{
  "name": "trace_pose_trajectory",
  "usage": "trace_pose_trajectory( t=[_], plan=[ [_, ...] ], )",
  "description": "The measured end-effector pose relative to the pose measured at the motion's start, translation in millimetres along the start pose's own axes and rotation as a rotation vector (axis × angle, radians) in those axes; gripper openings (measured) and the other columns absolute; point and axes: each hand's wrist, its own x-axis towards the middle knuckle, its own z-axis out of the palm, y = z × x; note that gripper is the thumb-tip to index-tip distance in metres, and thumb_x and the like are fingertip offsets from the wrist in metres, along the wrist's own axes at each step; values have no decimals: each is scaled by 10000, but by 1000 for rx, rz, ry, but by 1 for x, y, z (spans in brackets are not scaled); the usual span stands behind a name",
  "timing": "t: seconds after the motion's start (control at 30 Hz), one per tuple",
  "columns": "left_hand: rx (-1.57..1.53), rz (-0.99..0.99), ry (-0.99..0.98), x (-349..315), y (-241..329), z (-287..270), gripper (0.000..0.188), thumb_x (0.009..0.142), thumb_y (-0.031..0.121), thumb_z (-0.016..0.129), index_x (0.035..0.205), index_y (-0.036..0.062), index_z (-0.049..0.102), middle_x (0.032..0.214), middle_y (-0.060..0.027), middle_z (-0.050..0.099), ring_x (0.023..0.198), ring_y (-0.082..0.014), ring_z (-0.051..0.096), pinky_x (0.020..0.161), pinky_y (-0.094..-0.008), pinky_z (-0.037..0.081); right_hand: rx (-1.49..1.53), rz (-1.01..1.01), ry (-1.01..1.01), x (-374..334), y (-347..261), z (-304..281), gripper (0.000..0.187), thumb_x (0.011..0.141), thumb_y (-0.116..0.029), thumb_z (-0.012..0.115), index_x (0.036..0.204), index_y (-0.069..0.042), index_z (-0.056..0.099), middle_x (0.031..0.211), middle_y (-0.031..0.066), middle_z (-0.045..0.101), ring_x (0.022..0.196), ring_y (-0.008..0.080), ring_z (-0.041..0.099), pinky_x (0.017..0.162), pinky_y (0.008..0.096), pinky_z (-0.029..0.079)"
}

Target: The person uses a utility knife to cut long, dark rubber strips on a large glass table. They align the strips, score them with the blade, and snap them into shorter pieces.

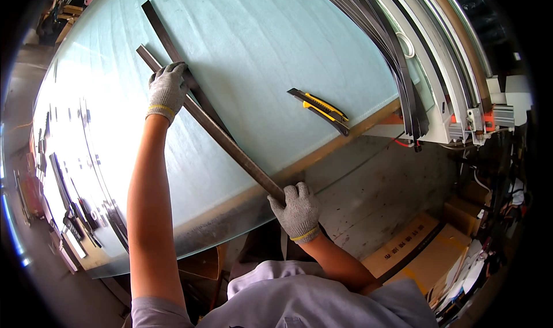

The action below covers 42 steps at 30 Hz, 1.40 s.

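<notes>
The head camera looks from the person's own head, steeply down and somewhat forward, over a large pale desk (259, 86). Its picture is upright, with the person's left on the left. The grey shirt (299, 299) fills the lower edge, very near the lens; the left hand (167, 90) and right hand (296, 212) lie farther out, fully in view. The desk's near edge slants across the frame, and its far part runs out at the top. The wide fisheye bends straight lines toward a black rim, taking in floor (374, 189) at lower right.
</notes>
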Motion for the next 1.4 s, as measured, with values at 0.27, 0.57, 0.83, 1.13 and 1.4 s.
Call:
trace_pose_trajectory(
  t=[0.27,0.57,0.83,1.13,1.4],
  plan=[
    [-160,62,80,13,-19,7,280,945,115,550,1174,94,709,1196,-123,680,1128,-338,637,984,-422,506,26,41,6,-2,-6,-2,359,743,-319,816,909,-89,595,839,120,524,761,340,592,659,466,513],
    [-244,4,24,18,-17,7,249,1007,131,525,1167,56,699,1134,-146,681,1070,-348,663,931,-418,527,84,10,-26,-27,4,2,380,718,-306,836,926,-97,597,850,114,509,752,337,581,651,466,503],
    [-261,12,85,17,-16,12,233,1010,148,531,1143,61,701,1109,-140,680,1046,-349,667,906,-416,537,78,-109,-8,-25,7,6,415,738,-317,816,1015,-95,602,874,92,511,766,304,573,670,448,483],
    [-223,24,145,18,-14,18,256,1007,202,501,1092,80,709,1107,-149,675,1025,-377,653,889,-457,538,102,-103,-62,-28,11,7,420,730,-280,815,1059,-88,639,934,91,546,841,308,570,735,449,476],
    [-190,8,171,18,-16,22,221,1007,182,536,1099,63,698,1100,-142,678,1030,-361,664,883,-422,532,116,-140,-26,-27,14,8,434,746,-313,807,1056,-94,597,891,80,522,779,293,559,702,450,469]
  ],
)
